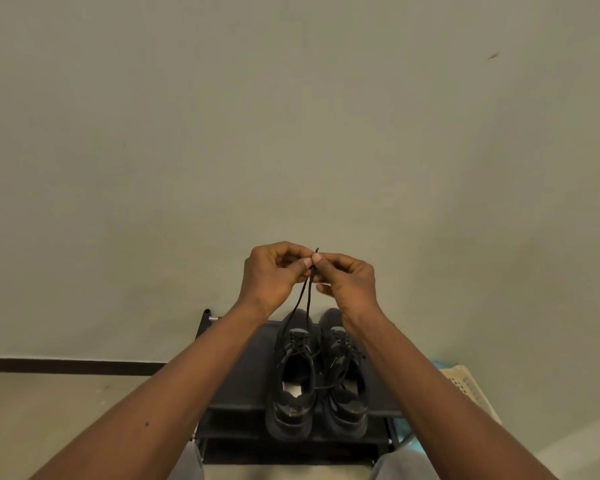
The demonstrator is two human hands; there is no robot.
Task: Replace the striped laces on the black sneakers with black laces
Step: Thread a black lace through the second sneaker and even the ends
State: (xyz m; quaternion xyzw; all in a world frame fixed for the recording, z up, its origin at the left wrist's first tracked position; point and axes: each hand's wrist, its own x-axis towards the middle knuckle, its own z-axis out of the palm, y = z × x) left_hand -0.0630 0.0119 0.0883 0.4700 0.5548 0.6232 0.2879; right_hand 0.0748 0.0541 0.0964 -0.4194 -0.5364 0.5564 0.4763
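Black sneakers (291,420) sit side by side on the dark shoe rack (236,375) — both look laced with dark laces, and I see no striped lace. The left hand (267,271) and right hand (350,278) meet above the left shoe, pinching the ends of a black lace (303,299) that runs up from it. I think the job is nearly done — only the tying seems left.

A black rack (243,368) stands against a pale wall (291,116), with 1 cream plastic basket (471,386) just right of it. A dark baseboard (66,364) meets the floor (49,410) at left.
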